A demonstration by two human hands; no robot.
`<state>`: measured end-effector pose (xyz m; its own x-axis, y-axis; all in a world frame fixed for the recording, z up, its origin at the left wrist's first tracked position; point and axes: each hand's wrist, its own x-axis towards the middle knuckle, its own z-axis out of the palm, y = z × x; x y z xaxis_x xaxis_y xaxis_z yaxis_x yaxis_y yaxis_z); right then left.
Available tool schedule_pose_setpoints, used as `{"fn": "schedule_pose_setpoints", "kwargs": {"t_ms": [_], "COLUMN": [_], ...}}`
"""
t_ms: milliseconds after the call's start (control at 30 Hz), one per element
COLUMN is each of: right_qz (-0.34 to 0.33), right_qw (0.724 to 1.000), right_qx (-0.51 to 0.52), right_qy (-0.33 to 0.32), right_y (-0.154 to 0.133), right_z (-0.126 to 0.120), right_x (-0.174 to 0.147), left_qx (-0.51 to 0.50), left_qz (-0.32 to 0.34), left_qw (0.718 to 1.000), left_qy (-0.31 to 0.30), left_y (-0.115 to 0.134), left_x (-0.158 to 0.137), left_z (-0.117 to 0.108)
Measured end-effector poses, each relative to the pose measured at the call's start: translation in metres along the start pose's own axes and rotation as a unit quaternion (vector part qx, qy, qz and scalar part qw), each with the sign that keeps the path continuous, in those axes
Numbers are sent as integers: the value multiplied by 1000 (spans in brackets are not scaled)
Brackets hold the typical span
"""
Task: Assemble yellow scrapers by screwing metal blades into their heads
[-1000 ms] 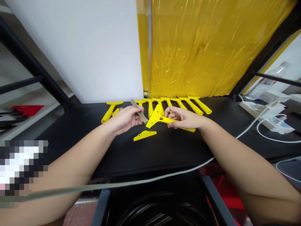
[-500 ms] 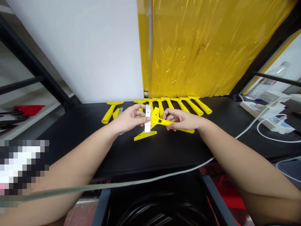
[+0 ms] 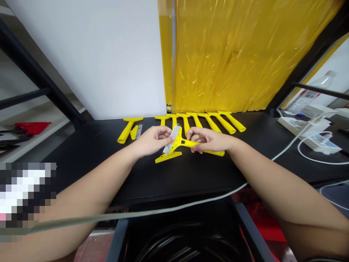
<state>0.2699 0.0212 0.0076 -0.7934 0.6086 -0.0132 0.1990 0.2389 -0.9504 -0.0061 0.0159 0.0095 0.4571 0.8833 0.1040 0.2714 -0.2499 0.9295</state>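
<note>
Between the fingers of my left hand [image 3: 156, 140] is a flat silver blade [image 3: 170, 141], lying slanted along the head of a yellow scraper handle [image 3: 188, 143]. My right hand [image 3: 208, 139] is closed around that handle, whose round end sticks out past my fingers to the right. Just below the blade, on the black table, rests a yellow scraper head piece [image 3: 168, 157]. Left of my left hand lie another yellow handle [image 3: 127, 131], a small yellow plate [image 3: 134, 132] and a grey blade [image 3: 139, 131] with small screws.
Several yellow handles [image 3: 226, 122] lie in a row at the back of the black table [image 3: 174, 178]. Behind stand a white panel and a yellow-wrapped one [image 3: 218, 54]. A white cable [image 3: 174, 208] crosses in front; power strips [image 3: 313, 136] and a bottle are at the right.
The blade has turned from upright to slanted and now lies along the scraper head. The handle has shifted slightly left toward it, with my right hand still around it.
</note>
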Motion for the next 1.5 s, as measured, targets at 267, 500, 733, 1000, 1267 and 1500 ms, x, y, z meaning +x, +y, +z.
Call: {"fn": "schedule_pose_setpoints", "kwargs": {"t_ms": [267, 500, 733, 1000, 1267, 1500], "right_qz": [-36, -66, -40, 0, -77, -48], "right_qw": [999, 990, 981, 950, 902, 888], "right_qx": [11, 89, 151, 203, 184, 222], "right_qy": [0, 90, 112, 236, 383, 401], "right_y": [2, 2, -10, -11, -5, -4], "right_z": [1, 10, 26, 23, 22, 11], "right_x": [0, 15, 24, 23, 30, 27], "left_qx": [-18, -83, -133, -218, -145, -199], "left_qz": [-14, -28, -60, -119, -54, -47], "left_qw": [999, 996, 987, 968, 988, 976], "left_qy": [33, 10, -64, 45, 4, -75], "left_y": [7, 19, 18, 25, 26, 29], "left_x": [-2, -7, -11, -10, -21, -23], "left_z": [5, 9, 18, 21, 32, 32]}}
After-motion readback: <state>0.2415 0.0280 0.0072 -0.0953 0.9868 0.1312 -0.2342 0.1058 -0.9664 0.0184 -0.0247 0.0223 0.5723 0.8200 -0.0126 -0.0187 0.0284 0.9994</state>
